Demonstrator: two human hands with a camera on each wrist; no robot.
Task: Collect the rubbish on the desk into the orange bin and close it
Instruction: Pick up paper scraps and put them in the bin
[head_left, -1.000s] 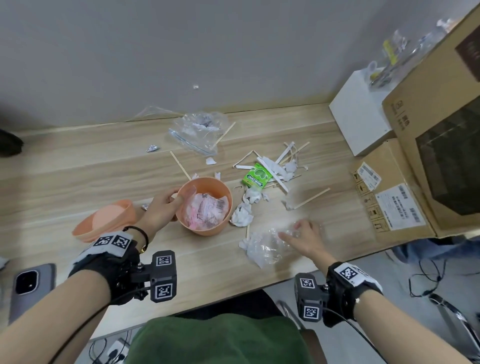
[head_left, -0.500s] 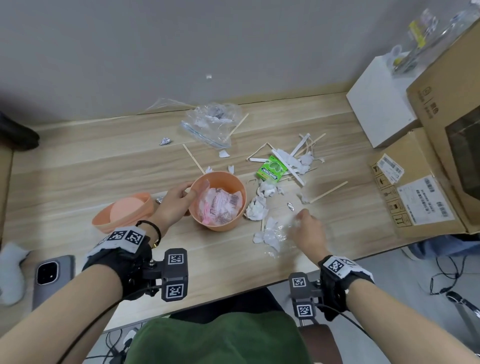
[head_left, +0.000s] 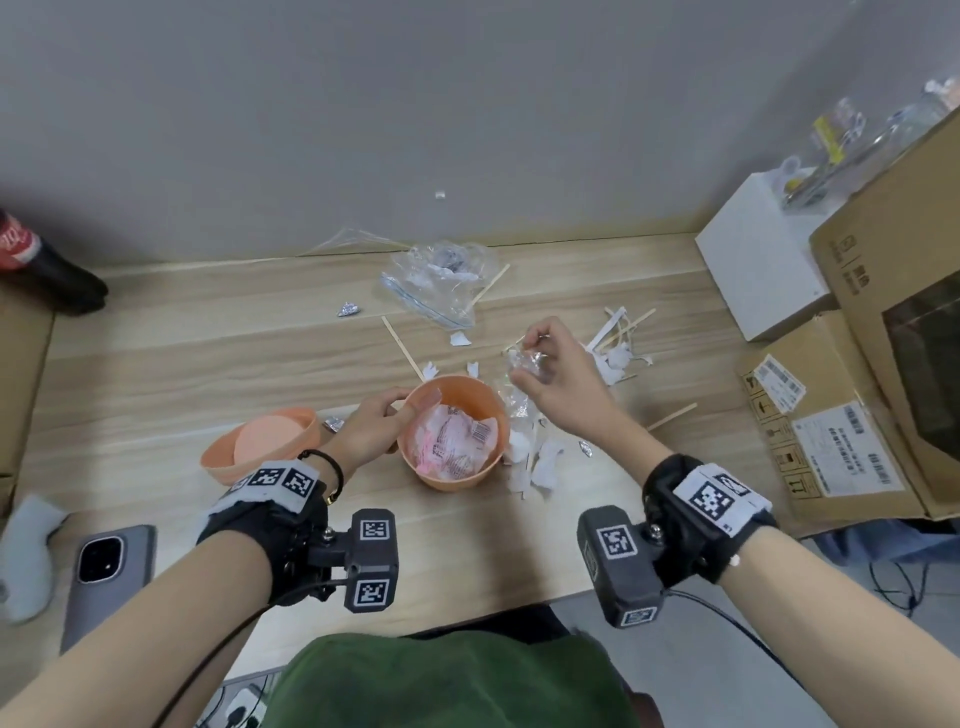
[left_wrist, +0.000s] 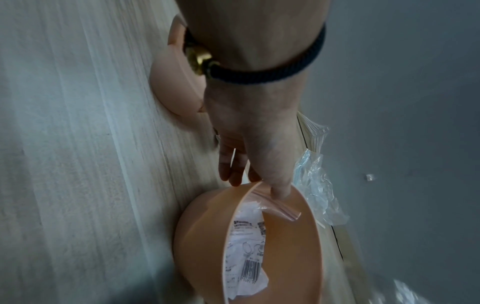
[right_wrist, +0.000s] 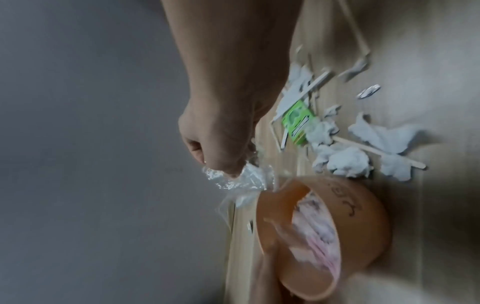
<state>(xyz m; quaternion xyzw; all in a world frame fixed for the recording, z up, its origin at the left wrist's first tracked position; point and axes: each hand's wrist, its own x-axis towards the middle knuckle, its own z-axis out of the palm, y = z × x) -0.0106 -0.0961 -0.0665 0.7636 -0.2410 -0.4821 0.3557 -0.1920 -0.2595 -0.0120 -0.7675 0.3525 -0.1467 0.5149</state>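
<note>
The orange bin (head_left: 451, 480) stands open on the desk with a pink-and-white wrapper inside. My left hand (head_left: 408, 405) grips its left rim, thumb inside and fingers outside, as the left wrist view shows (left_wrist: 259, 185). The bin's orange lid (head_left: 260, 447) lies upturned to the left. My right hand (head_left: 537, 358) is raised just right of the bin and pinches a crumpled clear plastic wrap (head_left: 527, 364), which hangs beside the rim (right_wrist: 241, 181). Crumpled white paper (right_wrist: 345, 162), a green packet (right_wrist: 296, 121) and wooden sticks (head_left: 670, 417) lie on the desk to the right.
A clear zip bag (head_left: 441, 286) and a foil scrap (head_left: 348, 310) lie near the wall. Cardboard boxes (head_left: 831, 441) and a white box (head_left: 753, 265) crowd the right side. A phone (head_left: 104, 571) lies front left and a cola bottle (head_left: 41, 265) far left.
My right hand gathered the clear plastic wrap near the front edge and lifted it up beside the bin. My left hand stayed on the bin's rim.
</note>
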